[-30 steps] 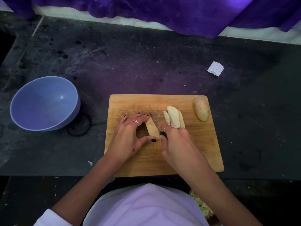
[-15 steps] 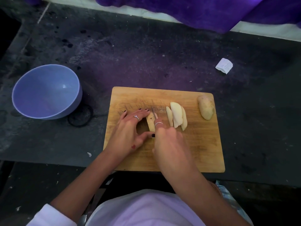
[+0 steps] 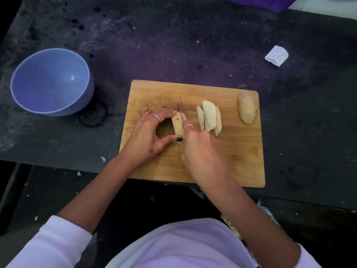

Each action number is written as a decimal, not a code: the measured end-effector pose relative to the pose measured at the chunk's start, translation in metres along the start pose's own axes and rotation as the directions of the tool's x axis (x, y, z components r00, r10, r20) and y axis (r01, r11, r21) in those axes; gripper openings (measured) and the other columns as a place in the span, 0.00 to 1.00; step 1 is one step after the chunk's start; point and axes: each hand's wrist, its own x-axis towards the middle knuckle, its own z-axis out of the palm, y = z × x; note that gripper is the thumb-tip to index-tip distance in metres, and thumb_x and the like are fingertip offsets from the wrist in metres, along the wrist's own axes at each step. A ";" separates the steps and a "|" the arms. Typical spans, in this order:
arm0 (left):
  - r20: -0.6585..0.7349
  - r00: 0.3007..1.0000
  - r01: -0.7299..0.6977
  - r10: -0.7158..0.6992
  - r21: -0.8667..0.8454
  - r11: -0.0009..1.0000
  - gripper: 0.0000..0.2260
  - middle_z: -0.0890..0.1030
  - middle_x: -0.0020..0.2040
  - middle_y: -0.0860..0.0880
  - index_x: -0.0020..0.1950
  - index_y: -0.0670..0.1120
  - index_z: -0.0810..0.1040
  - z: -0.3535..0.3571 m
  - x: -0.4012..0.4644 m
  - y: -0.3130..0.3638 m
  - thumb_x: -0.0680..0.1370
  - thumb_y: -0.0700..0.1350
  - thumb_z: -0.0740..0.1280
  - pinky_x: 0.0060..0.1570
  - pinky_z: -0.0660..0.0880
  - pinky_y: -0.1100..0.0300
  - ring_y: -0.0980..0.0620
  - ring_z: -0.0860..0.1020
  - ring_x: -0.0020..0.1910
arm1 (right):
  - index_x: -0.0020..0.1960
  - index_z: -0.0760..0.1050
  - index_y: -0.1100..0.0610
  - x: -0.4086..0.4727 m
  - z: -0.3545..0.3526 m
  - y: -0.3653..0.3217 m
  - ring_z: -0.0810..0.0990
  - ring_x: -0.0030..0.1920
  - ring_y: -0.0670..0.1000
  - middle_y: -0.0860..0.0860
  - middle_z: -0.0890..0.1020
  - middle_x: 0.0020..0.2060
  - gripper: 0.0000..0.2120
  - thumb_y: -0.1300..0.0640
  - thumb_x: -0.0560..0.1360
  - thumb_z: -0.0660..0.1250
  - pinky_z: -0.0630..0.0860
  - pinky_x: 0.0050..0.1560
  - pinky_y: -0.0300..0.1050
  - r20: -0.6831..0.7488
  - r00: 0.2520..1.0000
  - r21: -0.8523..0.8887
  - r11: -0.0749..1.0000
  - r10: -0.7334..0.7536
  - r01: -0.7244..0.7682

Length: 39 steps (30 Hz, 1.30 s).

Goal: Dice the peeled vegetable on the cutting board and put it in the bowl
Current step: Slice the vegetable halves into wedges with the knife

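On the wooden cutting board point(image 3: 193, 163), the left hand point(image 3: 148, 136) pinches a peeled potato piece point(image 3: 178, 125) between fingertips and thumb while the right hand point(image 3: 201, 151) grips a knife point(image 3: 181, 115) cutting it; cut slices point(image 3: 209, 118) lie right of it, the empty bowl point(image 3: 50, 82) well left; the firm, likely slippery flesh is best held by its ends.

left hand point(image 3: 150, 132) pinching potato piece point(image 3: 178, 126), right hand point(image 3: 201, 153) holding knife point(image 3: 181, 115)
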 end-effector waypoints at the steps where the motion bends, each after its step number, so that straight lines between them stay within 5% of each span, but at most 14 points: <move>1: 0.000 1.000 0.006 -0.006 -0.009 1.000 0.29 0.74 0.67 0.49 0.67 0.47 0.73 0.000 0.000 0.000 0.68 0.54 0.74 0.74 0.54 0.53 0.55 0.67 0.70 | 0.75 0.54 0.56 0.004 0.001 0.000 0.78 0.48 0.58 0.56 0.75 0.43 0.27 0.64 0.78 0.57 0.73 0.44 0.50 -0.003 1.000 0.006 1.000 -0.007 0.007; 12: -0.022 1.000 0.012 -0.012 -0.009 1.000 0.30 0.68 0.64 0.60 0.67 0.47 0.73 0.000 0.000 0.002 0.67 0.51 0.75 0.68 0.44 0.74 0.62 0.62 0.70 | 0.71 0.62 0.53 0.004 0.016 0.010 0.77 0.40 0.55 0.53 0.75 0.39 0.22 0.61 0.78 0.61 0.77 0.39 0.50 -0.066 0.997 0.180 0.983 0.037 -0.025; 18: -0.028 1.000 0.013 -0.012 0.010 1.000 0.31 0.67 0.64 0.61 0.67 0.47 0.73 0.000 0.001 0.004 0.66 0.53 0.75 0.68 0.44 0.74 0.63 0.62 0.69 | 0.71 0.63 0.51 -0.017 0.020 0.017 0.73 0.41 0.53 0.44 0.63 0.32 0.21 0.60 0.79 0.60 0.73 0.41 0.46 -0.063 0.997 0.222 0.974 0.052 -0.036; 25: -0.013 1.000 0.023 -0.022 0.011 1.000 0.31 0.67 0.64 0.60 0.67 0.48 0.73 -0.002 0.001 0.005 0.66 0.54 0.74 0.70 0.46 0.69 0.63 0.61 0.69 | 0.69 0.66 0.51 -0.011 0.028 0.017 0.75 0.41 0.55 0.44 0.63 0.32 0.17 0.57 0.81 0.58 0.76 0.42 0.50 -0.102 0.991 0.293 0.954 0.092 -0.058; 29: -0.029 1.000 0.007 -0.007 0.007 1.000 0.31 0.66 0.62 0.61 0.67 0.47 0.74 -0.001 0.001 0.006 0.66 0.53 0.75 0.66 0.44 0.77 0.62 0.62 0.68 | 0.69 0.67 0.52 -0.018 0.030 0.015 0.77 0.40 0.57 0.44 0.63 0.31 0.16 0.55 0.81 0.57 0.75 0.40 0.51 -0.132 0.985 0.306 0.950 0.114 -0.069; 39: -0.039 0.999 -0.017 0.016 -0.005 1.000 0.30 0.67 0.63 0.60 0.66 0.48 0.74 -0.002 0.002 0.002 0.66 0.53 0.75 0.67 0.46 0.75 0.64 0.62 0.67 | 0.68 0.70 0.55 -0.022 0.045 0.012 0.80 0.36 0.58 0.53 0.79 0.34 0.16 0.56 0.80 0.59 0.77 0.37 0.54 -0.250 0.959 0.339 0.940 0.133 -0.042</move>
